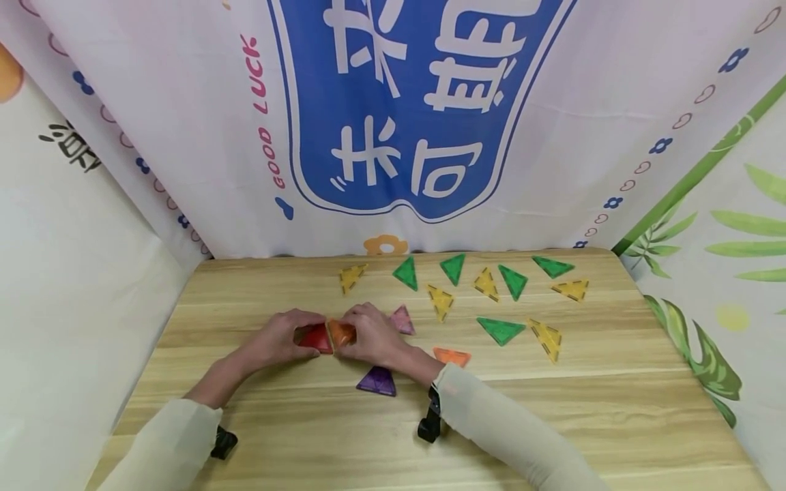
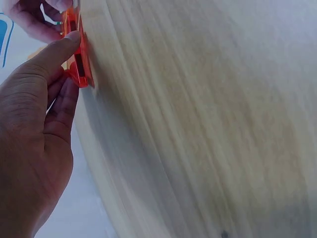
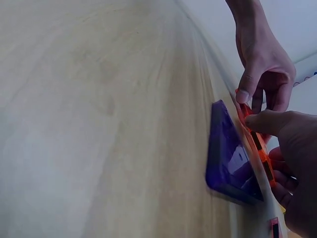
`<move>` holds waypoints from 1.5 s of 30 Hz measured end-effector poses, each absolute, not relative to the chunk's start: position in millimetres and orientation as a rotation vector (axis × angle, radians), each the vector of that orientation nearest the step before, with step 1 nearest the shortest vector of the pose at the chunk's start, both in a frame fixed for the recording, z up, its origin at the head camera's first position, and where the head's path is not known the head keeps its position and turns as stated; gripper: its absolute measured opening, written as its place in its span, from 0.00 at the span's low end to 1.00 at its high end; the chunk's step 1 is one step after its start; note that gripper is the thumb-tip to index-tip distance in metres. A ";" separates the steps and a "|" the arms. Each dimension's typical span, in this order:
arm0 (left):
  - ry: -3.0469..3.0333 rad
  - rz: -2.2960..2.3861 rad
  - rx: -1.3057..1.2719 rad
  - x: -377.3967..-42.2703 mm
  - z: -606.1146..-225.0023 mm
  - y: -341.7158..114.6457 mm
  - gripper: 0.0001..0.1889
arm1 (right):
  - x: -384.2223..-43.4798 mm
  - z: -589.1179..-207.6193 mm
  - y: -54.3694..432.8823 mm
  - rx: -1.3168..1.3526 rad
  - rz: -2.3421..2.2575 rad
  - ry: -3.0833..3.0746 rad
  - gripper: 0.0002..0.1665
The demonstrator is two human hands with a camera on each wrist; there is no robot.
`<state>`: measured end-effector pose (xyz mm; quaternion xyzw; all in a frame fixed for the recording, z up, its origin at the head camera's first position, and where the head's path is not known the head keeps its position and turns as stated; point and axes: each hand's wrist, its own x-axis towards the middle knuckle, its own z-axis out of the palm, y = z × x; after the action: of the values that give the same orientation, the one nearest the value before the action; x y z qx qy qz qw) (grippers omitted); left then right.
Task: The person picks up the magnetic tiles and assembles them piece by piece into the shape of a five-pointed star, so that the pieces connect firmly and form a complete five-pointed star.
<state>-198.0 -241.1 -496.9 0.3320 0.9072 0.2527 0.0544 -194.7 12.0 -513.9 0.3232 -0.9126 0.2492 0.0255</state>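
In the head view my left hand [image 1: 279,336] pinches a red translucent magnetic tile [image 1: 316,339] between thumb and fingers. My right hand [image 1: 376,339] grips an orange magnetic tile [image 1: 342,333] right beside it. The two tiles meet along one edge, low over the wooden table; parts of both are hidden by fingers. From the left wrist, the thumb shows pressed on the reddish-orange tile edge [image 2: 79,67]. A purple trapezoid tile [image 1: 377,382] lies just in front of my right hand, and a pink triangle tile [image 1: 402,320] lies behind it.
Several green triangle tiles [image 1: 501,331] and yellow triangle tiles [image 1: 546,339] are spread over the right and back of the table [image 1: 295,436]. An orange trapezoid tile [image 1: 452,356] sits near my right wrist. A printed cloth [image 1: 233,204] hangs at the table's back edge.
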 end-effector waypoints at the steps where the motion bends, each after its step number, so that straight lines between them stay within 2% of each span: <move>1: 2.747 0.769 1.010 -198.1 -497.8 -240.1 0.32 | -194.6 -515.4 11.9 1.007 0.769 -2.815 0.32; 11: 2.748 0.768 1.073 -198.9 -502.8 -227.1 0.32 | -195.0 -514.1 32.6 1.033 0.830 -2.806 0.30; 28: 2.723 0.783 1.230 -202.4 -509.7 -214.4 0.23 | -214.0 -507.2 132.8 0.920 0.838 -2.840 0.26; 45: 2.821 0.687 1.128 -190.8 -506.2 -213.2 0.24 | -222.2 -518.2 132.6 1.076 0.889 -2.828 0.27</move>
<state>-190.8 -213.2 -506.2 0.3620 0.9056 0.2206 0.0136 -222.2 132.6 -518.2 0.3412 -0.8967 0.2818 -0.0060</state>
